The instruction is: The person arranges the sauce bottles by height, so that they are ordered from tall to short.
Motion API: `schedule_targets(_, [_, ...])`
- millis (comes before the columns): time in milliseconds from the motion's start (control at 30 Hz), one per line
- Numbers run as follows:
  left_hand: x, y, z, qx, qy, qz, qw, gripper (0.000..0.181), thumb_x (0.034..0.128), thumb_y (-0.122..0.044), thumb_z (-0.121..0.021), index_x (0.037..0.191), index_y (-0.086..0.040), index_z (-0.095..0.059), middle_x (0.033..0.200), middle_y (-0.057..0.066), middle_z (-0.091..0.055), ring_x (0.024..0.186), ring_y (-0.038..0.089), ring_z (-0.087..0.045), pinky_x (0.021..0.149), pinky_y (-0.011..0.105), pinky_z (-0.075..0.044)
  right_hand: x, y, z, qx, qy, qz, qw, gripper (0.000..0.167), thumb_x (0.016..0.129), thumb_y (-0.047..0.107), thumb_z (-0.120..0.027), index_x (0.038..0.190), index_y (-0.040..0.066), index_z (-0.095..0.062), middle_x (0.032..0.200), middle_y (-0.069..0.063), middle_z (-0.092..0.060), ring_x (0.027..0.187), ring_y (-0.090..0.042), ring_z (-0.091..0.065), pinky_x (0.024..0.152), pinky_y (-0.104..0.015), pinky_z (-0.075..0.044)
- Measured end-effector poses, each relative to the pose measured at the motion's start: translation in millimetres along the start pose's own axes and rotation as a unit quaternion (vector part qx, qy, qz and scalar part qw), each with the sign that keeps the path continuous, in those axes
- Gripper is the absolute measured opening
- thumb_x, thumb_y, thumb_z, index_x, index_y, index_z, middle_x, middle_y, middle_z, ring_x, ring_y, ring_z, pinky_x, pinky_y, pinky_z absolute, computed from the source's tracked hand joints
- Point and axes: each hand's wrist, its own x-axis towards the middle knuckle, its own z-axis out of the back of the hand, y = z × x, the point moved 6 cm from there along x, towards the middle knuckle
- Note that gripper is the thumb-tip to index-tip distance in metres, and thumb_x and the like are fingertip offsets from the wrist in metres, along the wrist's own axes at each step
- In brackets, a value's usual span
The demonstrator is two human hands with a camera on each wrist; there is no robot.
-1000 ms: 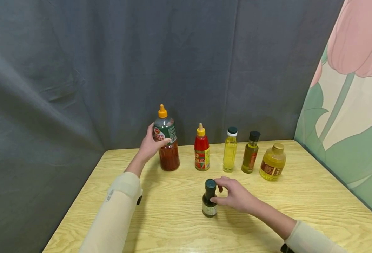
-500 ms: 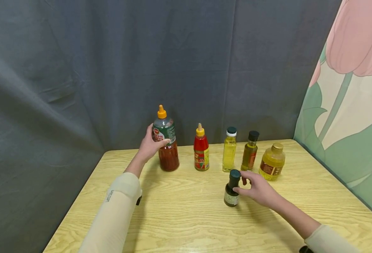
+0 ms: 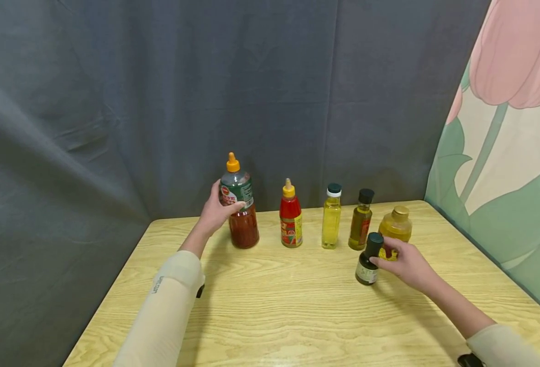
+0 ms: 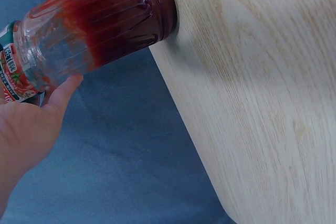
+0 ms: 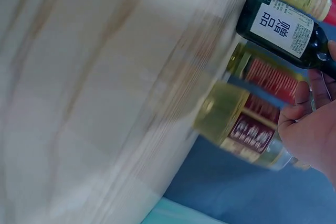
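Note:
At the left in the head view, my left hand (image 3: 218, 211) grips the label area of a large chilli sauce bottle (image 3: 244, 227) with an orange nozzle cap. This bottle (image 4: 113, 19) stands upright on the table, red sauce in its lower part. My right hand (image 3: 409, 262) holds a small dark green glass bottle (image 3: 367, 270) by its neck, thumb on the near side. A white label shows on the small bottle (image 5: 281, 27) in the right wrist view. Whether its base touches the table, I cannot tell. Behind it, a round oil jar (image 3: 396, 224) is partly hidden.
A red sauce bottle (image 3: 291, 221) with a yellow cap, a square bottle of yellow oil (image 3: 331, 221) and a dark-capped oil bottle (image 3: 360, 227) stand in a row along the back of the wooden table (image 3: 270, 311). A grey curtain (image 3: 270, 102) hangs behind.
My right hand has carried the small dark bottle rightward and away from me, from mid-table to in front of the round oil jar. The left hand stays on the large sauce bottle.

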Motion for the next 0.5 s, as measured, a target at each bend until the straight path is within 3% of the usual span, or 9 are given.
schedule_targets(167, [1.1,1.4,-0.8,-0.002,0.003,0.0,1.0,0.101,0.0879,-0.041,-0.08,0.162,-0.026,-0.012,0.147,0.014,-0.046,0.135,0.032,-0.044,0.112,0.051,-0.036,-4.4,-11,12,-0.02,-0.02,0.001,0.9996,0.021,0.086,0.012,-0.082,0.101,0.01,-0.067,0.081,0.001,-0.055,0.072,-0.013,-0.045,0.057,-0.028,-0.035])
schedule_targets(500, [1.5,1.7,-0.4,0.0,0.003,-0.002,1.0,0.1,0.0884,-0.042,-0.079,0.161,-0.026,-0.013,0.148,0.014,-0.045,0.135,0.032,-0.044,0.112,0.051,-0.036,-12.9,-36,34,-0.049,-0.033,-0.033,0.9977,0.022,0.087,0.015,-0.081,0.098,0.007,-0.063,0.079,-0.003,-0.049,0.067,-0.014,-0.04,0.053,-0.03,-0.028])
